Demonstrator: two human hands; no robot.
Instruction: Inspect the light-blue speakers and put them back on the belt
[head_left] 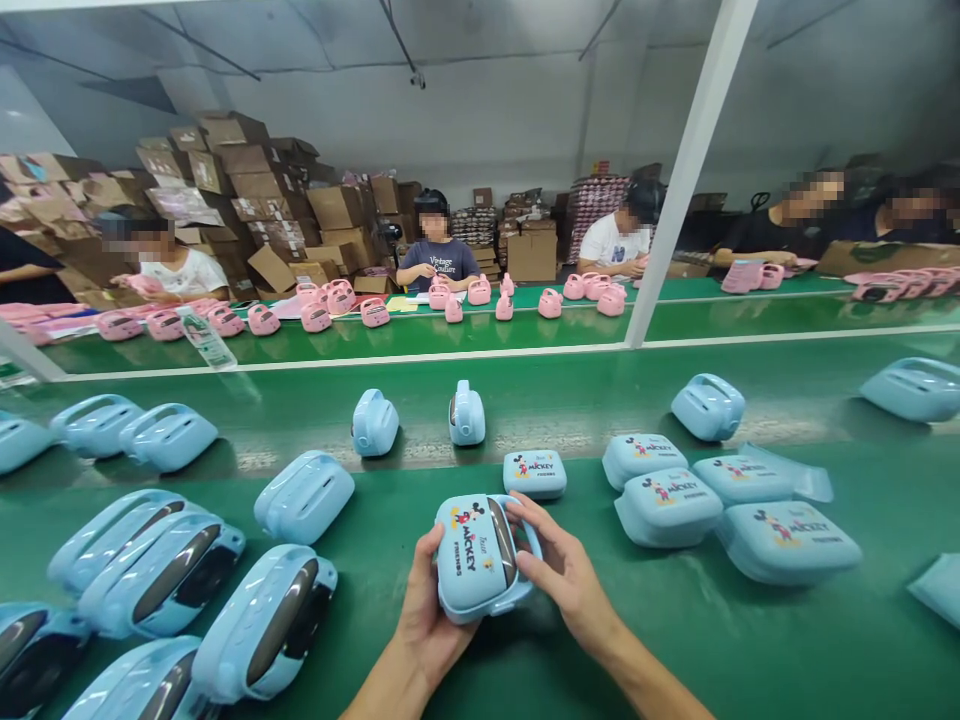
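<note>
Before me I hold a light-blue rounded Mickey case [466,560] with a carry handle and a dark glossy strip along its top. Its printed face is turned up and tilted sideways. My left hand [431,605] is closed around the left and lower side of the case. On the handle side, the thumb and fingers of my right hand [561,575] grip the handle and the edge by the dark strip. Just behind lies a handleless printed blue case [534,472]. Several more printed cases [667,505] are grouped to the right, one partly in a clear bag.
Handled blue shells [266,620] stand crowded at left. More blue cases [375,422] sit on the green belt [555,400] behind. A white post [686,170] rises beyond. Across the way, co-workers [439,255] sit behind pink cases [375,312], with stacked cartons [232,170] at the back.
</note>
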